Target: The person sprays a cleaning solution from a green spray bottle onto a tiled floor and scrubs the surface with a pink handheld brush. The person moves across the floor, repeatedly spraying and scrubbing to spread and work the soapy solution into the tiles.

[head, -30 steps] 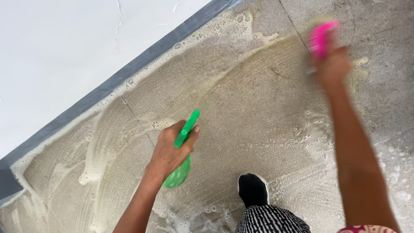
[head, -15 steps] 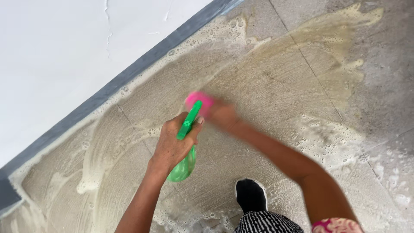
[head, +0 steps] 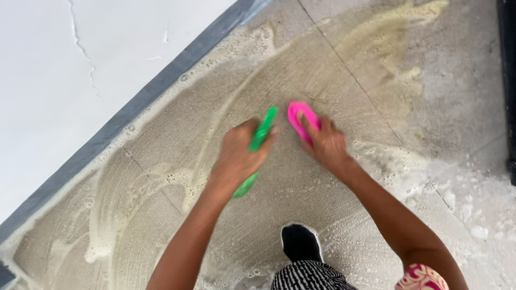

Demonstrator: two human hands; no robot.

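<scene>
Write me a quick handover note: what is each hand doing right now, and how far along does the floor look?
Left hand: closed around a green spray bottle, held above the floor.
Right hand: pressing a pink scrub brush onto the wet floor.
Done: soapy foam arcs cover the floor along the grey skirting.
Left: the far right corner looks drier, with no suds; foam not rinsed.

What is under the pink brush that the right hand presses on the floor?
Under the pink brush lies wet, soapy floor with foam streaks around it. The right hand covers the brush's rear, and the bristles and the spot beneath them are hidden.
</scene>
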